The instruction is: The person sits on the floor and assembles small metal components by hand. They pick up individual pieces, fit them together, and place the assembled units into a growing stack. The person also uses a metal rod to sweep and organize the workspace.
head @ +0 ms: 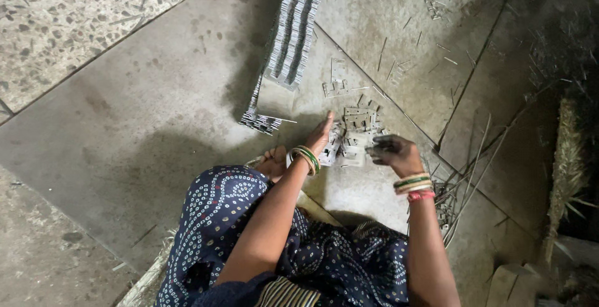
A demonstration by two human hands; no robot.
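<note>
At the centre of the frame, on the grey stone floor (143, 120), lies a small heap of flat metal plates (357, 133); the exact count cannot be told. The left hand (320, 135) rests on the heap's left edge, fingers straight and released. The right hand (395, 152), just right of the heap, is curled around a small dark metal piece (376, 151). Above, towards upper centre, two long rows of stacked plates (293, 29) lean together. Two loose plates (337, 79) lie between rows and heap. Thin metal rods (474, 157) are scattered at right.
</note>
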